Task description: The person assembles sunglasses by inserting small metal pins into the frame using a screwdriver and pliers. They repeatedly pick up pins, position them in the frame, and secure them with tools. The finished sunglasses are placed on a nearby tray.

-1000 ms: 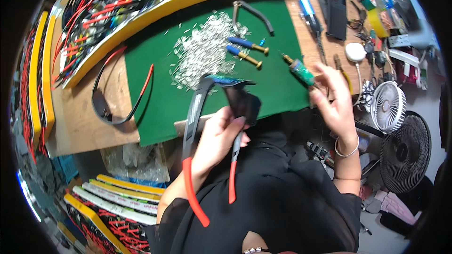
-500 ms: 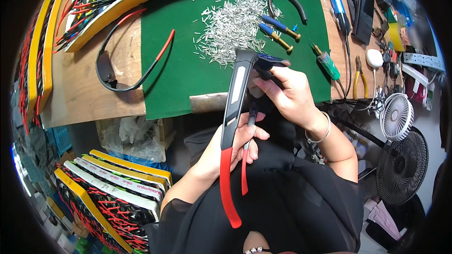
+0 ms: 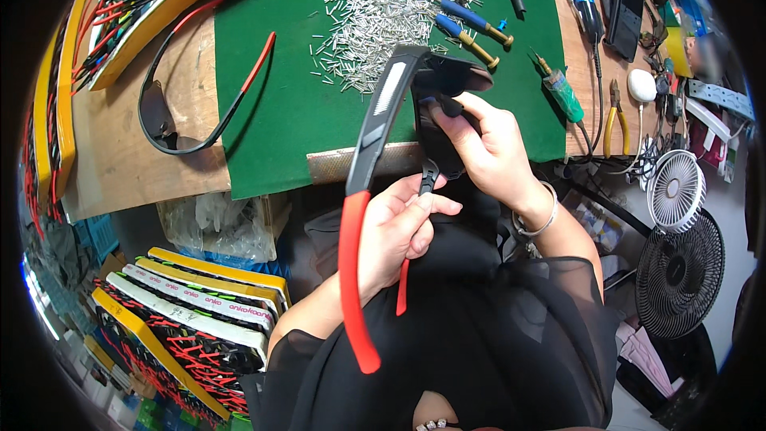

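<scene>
A pair of sunglasses [image 3: 381,124] with dark lenses, black frame and red temple tips is held up in front of my body. My left hand [image 3: 399,227] is closed around one temple near its hinge. The thumb and fingers of my right hand [image 3: 488,140] pinch the front of the frame by the nose area and lens; the exact spot under the fingers is hidden. Beyond them, a heap of small silvery pins [image 3: 391,20] lies on the green mat [image 3: 263,128]. Two screwdrivers with blue and brass handles [image 3: 471,32] rest at the heap's right side.
Another pair of sunglasses [image 3: 187,148] lies at the left of the bench. A green-handled screwdriver [image 3: 562,96], blue electric screwdriver [image 3: 582,4], yellow-handled pliers [image 3: 616,120] and a white fan [image 3: 677,191] stand to the right. Boxes of glasses [image 3: 191,311] fill the lower left.
The sunglasses have shifted left and tilted, so their dark lenses show more. Both hands keep hold of them. The view of the bench has moved slightly.
</scene>
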Demonstrator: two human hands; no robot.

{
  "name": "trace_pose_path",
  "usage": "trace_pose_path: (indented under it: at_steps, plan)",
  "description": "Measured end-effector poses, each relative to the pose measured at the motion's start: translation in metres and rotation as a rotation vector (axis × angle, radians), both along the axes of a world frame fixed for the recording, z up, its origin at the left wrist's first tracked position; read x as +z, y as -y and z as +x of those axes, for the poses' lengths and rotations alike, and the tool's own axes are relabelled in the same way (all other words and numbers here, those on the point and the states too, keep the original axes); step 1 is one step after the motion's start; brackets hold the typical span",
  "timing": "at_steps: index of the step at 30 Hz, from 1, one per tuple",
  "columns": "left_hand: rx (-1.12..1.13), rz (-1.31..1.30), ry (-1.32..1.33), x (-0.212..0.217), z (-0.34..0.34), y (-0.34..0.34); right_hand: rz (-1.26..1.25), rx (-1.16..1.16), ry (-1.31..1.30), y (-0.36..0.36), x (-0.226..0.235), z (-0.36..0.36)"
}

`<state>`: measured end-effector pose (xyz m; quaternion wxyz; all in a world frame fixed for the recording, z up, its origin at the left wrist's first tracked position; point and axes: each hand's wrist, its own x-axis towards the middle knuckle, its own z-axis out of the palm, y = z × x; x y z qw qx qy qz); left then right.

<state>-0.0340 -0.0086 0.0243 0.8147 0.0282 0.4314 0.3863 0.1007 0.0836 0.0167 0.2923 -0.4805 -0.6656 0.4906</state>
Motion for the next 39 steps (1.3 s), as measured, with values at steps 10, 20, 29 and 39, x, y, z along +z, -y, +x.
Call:
trace_pose_path:
  at_steps: [10, 20, 29, 39]
  plan:
    - [-0.076, -0.052, -0.063, 0.002, 0.008, -0.011, 0.102, 0.049, -0.045, 0.008, -0.007, 0.009]
    - [-0.065, -0.011, -0.030, -0.016, 0.007, -0.002, 0.225, 0.059, -0.039, 0.009, -0.012, 0.002]
    - [-0.117, -0.014, -0.092, -0.034, 0.017, -0.003, 0.241, 0.234, 0.089, 0.011, -0.016, 0.019]
    - [-0.097, -0.064, 0.001, -0.030, 0.013, -0.004, 0.627, -0.022, 0.890, -0.036, -0.001, 0.110]
